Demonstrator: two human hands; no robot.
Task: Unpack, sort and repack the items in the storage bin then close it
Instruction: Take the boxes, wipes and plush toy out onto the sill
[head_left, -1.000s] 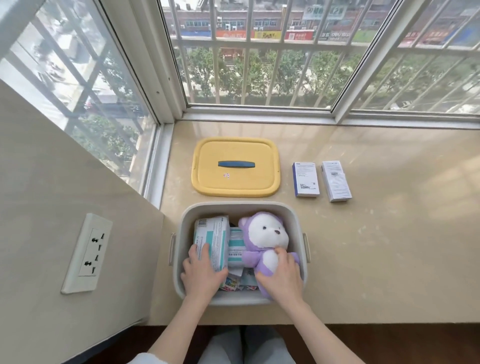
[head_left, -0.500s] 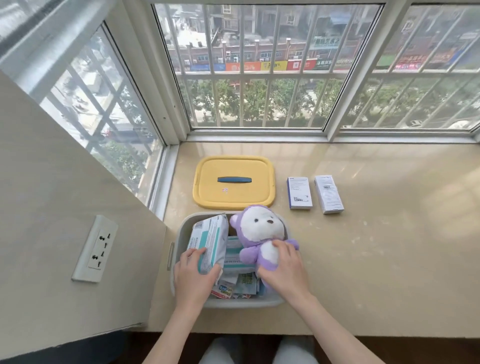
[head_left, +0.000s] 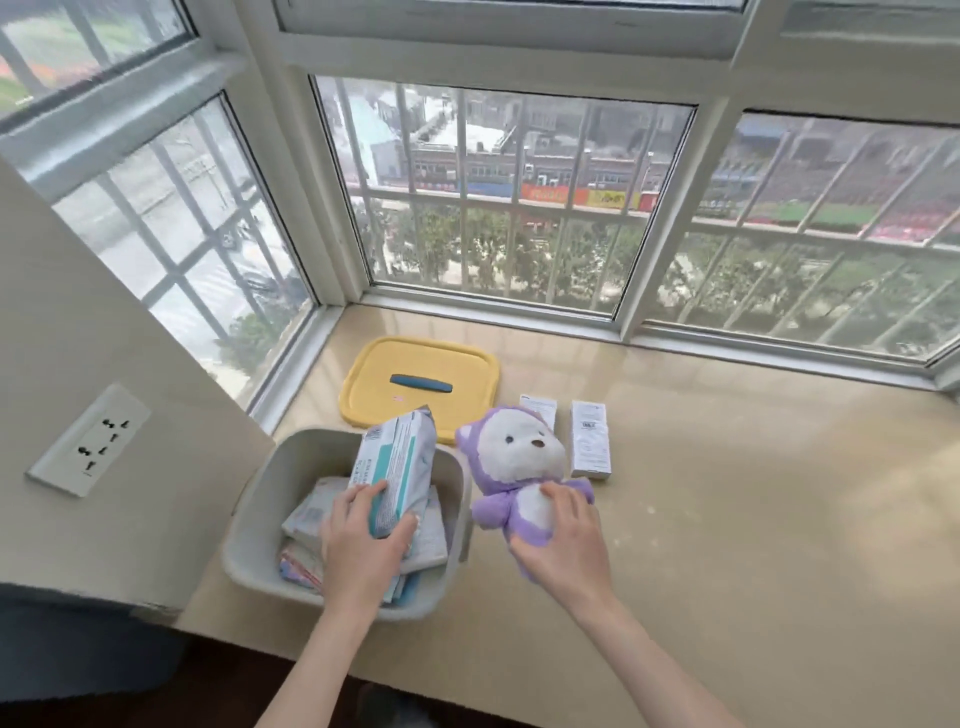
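The purple plush toy (head_left: 511, 460) is now out of the grey storage bin (head_left: 267, 501), gripped by the right hand (head_left: 563, 540) just beside the bin's right rim with bare sill (head_left: 737, 525) further right, while the left hand (head_left: 363, 543) clasps a white-teal packet (head_left: 397, 467) raised above the bin's remaining packs.

No legible text. Printing on the white-and-teal packet (head_left: 397, 467), on the left box (head_left: 540, 407) and right box (head_left: 589, 441) on the worktop (head_left: 727, 493), and on the street signs (head_left: 571, 196) outside is too blurred to read.
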